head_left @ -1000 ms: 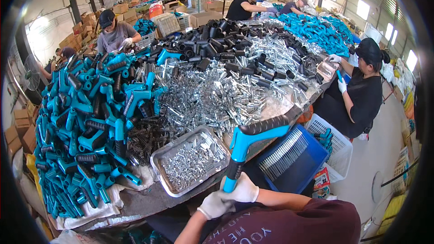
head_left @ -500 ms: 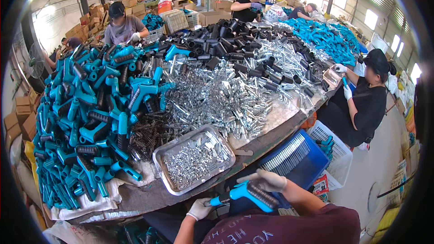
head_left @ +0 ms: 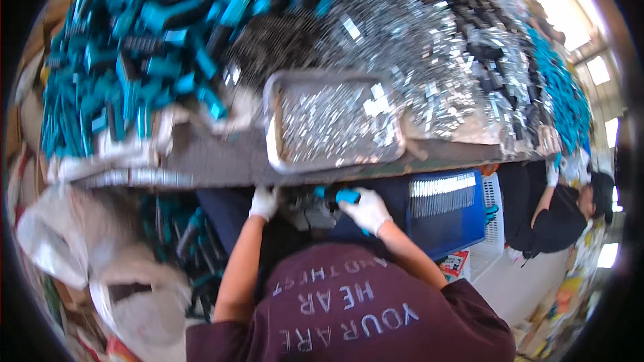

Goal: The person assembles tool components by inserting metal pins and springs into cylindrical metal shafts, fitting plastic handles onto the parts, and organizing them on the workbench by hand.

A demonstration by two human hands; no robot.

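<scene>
Teal part [head_left: 348, 196] sits in our right hand [head_left: 367, 212], fingers closed round it, just below the worktop [head_left: 218, 155] edge. We cannot tell whether our left hand's [head_left: 264, 203] fingers hold anything. We'd best grip firmly, clear of that edge.

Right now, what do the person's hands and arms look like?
The left hand and right hand each wear a white glove that ends near the wrist. The forearms are bare, coming out of short, dark maroon sleeves. I see no lettering on the sleeves.
</scene>
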